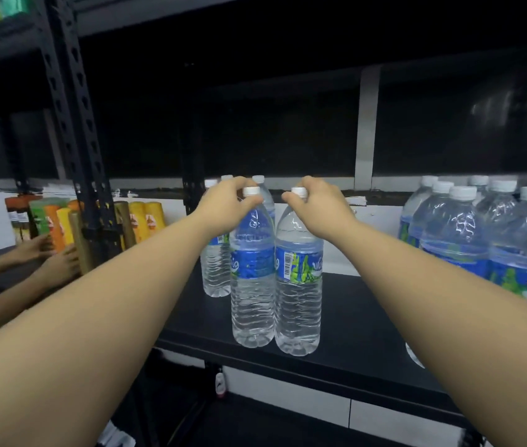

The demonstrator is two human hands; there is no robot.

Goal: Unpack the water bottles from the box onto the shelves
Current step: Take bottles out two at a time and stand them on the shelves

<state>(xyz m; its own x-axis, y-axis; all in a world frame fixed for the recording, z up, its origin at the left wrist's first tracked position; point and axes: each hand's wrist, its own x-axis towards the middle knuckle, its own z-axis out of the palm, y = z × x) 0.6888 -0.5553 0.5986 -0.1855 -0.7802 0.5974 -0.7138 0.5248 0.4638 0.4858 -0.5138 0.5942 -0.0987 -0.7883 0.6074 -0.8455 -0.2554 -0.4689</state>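
labels: the two front water bottles carry blue and green wrappers; the left bottle [252,269] shows white letters too cut off to read, the right bottle [299,272] shows a barcode and partial white letters.
left hand [223,204]: fingers [249,201] clenched around the neck of the left bottle, just under its white cap.
right hand [323,209]: fingers [289,198] clenched around the neck of the right bottle.
bottles' place: both stand upright, touching each other, near the front edge of the black shelf [359,321].
behind: more bottles [215,262] stand just behind the left one.
right side: a cluster of bottles [481,233] with like labels, well apart from the held pair.
left side: tall snack cans [142,221] in yellow, orange and green beyond a black perforated post [75,130]; another person's hands [49,259] rest by them.
room: dark back panel, white wall strip below, dim light.
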